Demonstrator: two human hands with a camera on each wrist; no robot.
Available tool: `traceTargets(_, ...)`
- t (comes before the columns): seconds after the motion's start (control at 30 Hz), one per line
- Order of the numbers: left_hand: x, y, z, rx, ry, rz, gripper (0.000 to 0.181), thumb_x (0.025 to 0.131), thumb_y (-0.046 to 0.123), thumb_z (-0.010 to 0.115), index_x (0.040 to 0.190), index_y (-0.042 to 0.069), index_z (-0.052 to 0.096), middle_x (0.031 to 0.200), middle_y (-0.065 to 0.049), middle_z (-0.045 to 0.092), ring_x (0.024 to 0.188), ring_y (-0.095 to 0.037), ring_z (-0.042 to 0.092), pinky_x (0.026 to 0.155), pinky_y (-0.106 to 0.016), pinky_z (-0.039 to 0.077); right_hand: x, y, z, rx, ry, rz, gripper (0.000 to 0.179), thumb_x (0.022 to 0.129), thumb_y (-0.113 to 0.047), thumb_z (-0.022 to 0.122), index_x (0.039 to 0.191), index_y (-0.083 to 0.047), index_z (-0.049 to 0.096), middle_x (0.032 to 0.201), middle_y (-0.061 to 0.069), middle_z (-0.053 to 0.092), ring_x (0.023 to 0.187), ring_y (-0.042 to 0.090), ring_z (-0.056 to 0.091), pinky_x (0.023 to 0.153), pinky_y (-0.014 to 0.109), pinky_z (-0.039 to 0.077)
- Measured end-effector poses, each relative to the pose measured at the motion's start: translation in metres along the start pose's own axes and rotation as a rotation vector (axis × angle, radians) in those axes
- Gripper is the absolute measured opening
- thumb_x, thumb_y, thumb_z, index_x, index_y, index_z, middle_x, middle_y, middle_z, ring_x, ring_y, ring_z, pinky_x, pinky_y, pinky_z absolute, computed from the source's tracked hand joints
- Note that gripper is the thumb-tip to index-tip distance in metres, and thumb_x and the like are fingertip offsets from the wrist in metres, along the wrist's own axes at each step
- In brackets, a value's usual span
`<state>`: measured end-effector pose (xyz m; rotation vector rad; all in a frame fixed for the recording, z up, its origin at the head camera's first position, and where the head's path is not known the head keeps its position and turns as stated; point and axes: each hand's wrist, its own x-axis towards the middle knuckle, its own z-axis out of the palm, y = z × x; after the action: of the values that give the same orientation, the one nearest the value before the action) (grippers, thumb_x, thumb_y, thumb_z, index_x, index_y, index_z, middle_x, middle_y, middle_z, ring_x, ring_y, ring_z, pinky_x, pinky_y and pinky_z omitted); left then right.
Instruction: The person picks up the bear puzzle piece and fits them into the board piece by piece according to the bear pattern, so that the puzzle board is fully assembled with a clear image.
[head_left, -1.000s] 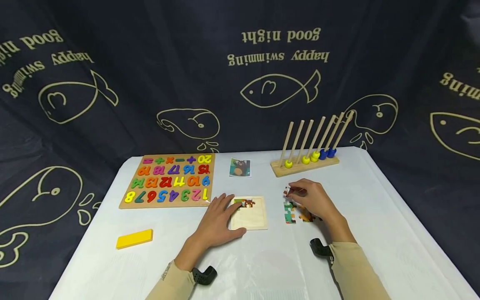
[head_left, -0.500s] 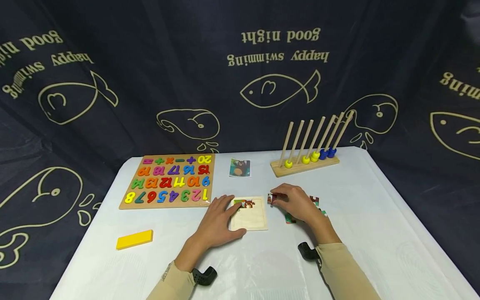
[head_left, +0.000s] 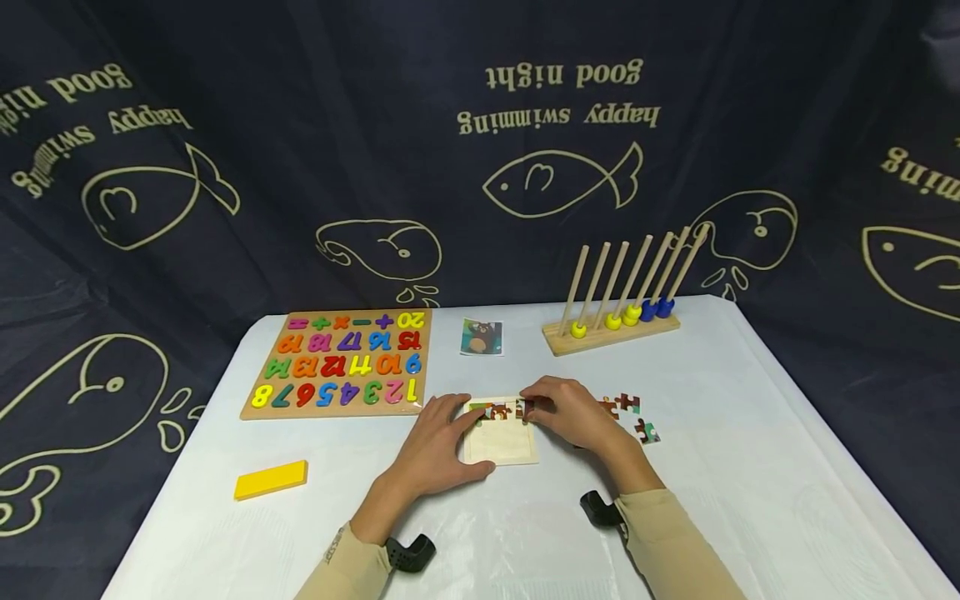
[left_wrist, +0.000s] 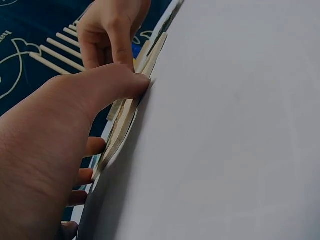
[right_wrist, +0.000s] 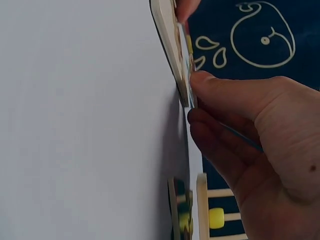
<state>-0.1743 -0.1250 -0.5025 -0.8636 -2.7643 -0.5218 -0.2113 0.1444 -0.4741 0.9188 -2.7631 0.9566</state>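
A small wooden puzzle tray (head_left: 501, 446) lies in front of me in the head view, with joined bear puzzle pieces (head_left: 498, 412) along its far side. My left hand (head_left: 435, 446) holds the tray at its left: thumb at the near edge, index finger over the pieces. In the left wrist view that thumb sits on the tray's edge (left_wrist: 120, 131). My right hand (head_left: 573, 412) pinches a brown puzzle piece (head_left: 521, 409) over the tray's far right corner, its fingertips partly hiding the piece. The right wrist view shows thumb and fingers close to the tray's rim (right_wrist: 167, 40).
Several loose puzzle pieces (head_left: 647, 431) lie right of the tray, partly behind my right hand. A bear picture card (head_left: 482, 337) lies beyond it. A number board (head_left: 337, 362) and yellow block (head_left: 271, 480) are left; a peg rack with beads (head_left: 611, 333) stands back right.
My right hand has carried the brown puzzle piece leftward from the loose pieces to the tray's far right corner. More loose pieces now show behind it. My left hand stays at the tray.
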Motion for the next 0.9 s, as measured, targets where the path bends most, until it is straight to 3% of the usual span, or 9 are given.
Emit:
traceTargets(0.17,-0.001,0.001,0.003,0.002,-0.012,0.001,0.082,0.072,0.071,0.062,0.135,0.019,0.056,0.139,-0.009,0.043,0.132,-0.024,0.034,0.113,-0.048,0.018,0.002,-0.003,0.003,-0.017,-0.027,-0.01,0.03,0.086,-0.017,0.074,0.115,-0.012,0.07,0.106,-0.004,0.065,0.094,0.012,0.06,0.082,0.036,0.05)
traceTargets(0.4,0.0,0.001,0.003,0.004,-0.015,0.003,0.081,0.074,0.07,0.062,0.137,0.02,0.055,0.141,-0.009,0.041,0.134,-0.024,0.032,0.114,-0.048,0.017,-0.004,-0.008,0.0,-0.133,-0.077,0.002,0.026,0.087,-0.028,0.072,0.11,-0.015,0.074,0.113,-0.003,0.063,0.109,0.018,0.055,0.094,0.041,0.046)
traceTargets(0.63,0.0,0.001,0.001,0.004,-0.017,-0.001,0.081,0.074,0.07,0.062,0.136,0.019,0.055,0.141,-0.009,0.042,0.134,-0.024,0.032,0.114,-0.048,0.017,-0.007,-0.013,-0.002,-0.191,-0.129,-0.024,0.036,0.089,-0.033,0.068,0.119,-0.014,0.07,0.122,0.002,0.058,0.114,0.023,0.051,0.092,0.045,0.046)
traceTargets(0.9,0.0,0.002,-0.002,0.008,-0.029,-0.01,0.081,0.074,0.07,0.062,0.136,0.019,0.055,0.141,-0.009,0.042,0.134,-0.024,0.032,0.113,-0.048,0.016,-0.006,-0.014,-0.002,-0.277,-0.141,-0.026,0.032,0.091,-0.033,0.065,0.12,-0.02,0.07,0.123,-0.001,0.058,0.113,0.019,0.051,0.093,0.042,0.046)
